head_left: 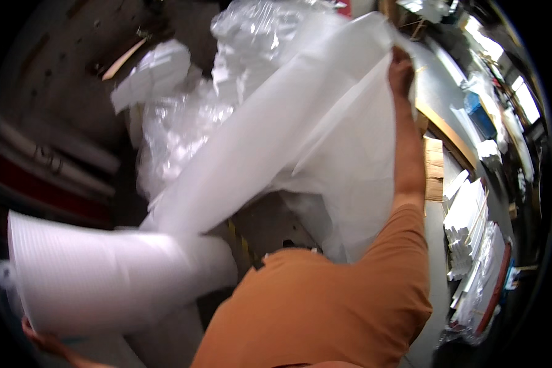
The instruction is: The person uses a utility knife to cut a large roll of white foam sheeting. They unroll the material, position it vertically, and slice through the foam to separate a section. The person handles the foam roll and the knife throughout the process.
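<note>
A large roll of white foam sheet (116, 276) lies across the lower left. My left hand (40, 338) holds the roll's lower left end, its fingers partly hidden against the edge. A long loose length of white foam sheet (270, 129) stretches from beside the roll toward the upper right, creased and slightly blurred. My right hand (401, 70) is raised at arm's length, its fingers closed on the sheet's far right edge. Part of the sheet hangs down inside my right arm.
Crumpled clear plastic wrap (184, 122) is heaped behind the sheet. Long wrapped rolls (49, 159) lie at the left. On the right, a grey tabletop (435, 245) bears a cardboard piece (433, 168) and stacked white strips (466, 214). A blue box (479, 115) stands farther back.
</note>
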`<state>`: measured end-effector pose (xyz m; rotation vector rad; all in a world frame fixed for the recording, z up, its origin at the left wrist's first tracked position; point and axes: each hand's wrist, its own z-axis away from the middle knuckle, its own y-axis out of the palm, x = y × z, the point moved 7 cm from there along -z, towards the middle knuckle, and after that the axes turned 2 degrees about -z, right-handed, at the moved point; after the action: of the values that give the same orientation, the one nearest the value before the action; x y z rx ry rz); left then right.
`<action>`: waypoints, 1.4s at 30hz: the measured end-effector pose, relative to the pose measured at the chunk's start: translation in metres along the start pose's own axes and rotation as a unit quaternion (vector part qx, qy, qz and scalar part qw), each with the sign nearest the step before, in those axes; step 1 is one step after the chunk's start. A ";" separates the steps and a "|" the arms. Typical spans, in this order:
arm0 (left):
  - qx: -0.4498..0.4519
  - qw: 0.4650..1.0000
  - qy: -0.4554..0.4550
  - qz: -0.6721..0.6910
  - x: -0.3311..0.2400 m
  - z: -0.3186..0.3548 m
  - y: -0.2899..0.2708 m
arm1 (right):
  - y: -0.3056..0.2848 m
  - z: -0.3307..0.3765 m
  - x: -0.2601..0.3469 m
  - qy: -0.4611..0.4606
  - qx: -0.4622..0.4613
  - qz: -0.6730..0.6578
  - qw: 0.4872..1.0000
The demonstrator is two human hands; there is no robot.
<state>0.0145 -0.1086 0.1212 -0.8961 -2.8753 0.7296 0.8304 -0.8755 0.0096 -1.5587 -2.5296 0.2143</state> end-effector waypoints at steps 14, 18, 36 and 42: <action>-0.189 0.965 0.170 0.071 -0.312 0.066 -0.010 | -0.113 -0.015 -0.112 0.107 0.045 -0.064 0.991; 0.094 0.870 0.201 0.439 -0.555 0.193 0.097 | -0.139 -0.031 -0.118 0.188 0.080 -0.043 0.978; 0.821 -0.091 0.357 0.435 -0.876 0.549 0.274 | -0.009 -0.103 -0.385 0.136 0.336 0.205 0.909; 0.733 0.401 0.250 0.489 -0.926 0.316 0.473 | 0.450 -0.254 -0.128 -0.123 0.352 -0.026 0.928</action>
<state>0.9786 -0.4076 -0.2828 -1.5966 -0.1368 1.8585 1.3330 -0.7798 0.1567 -1.2145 -2.2433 1.2209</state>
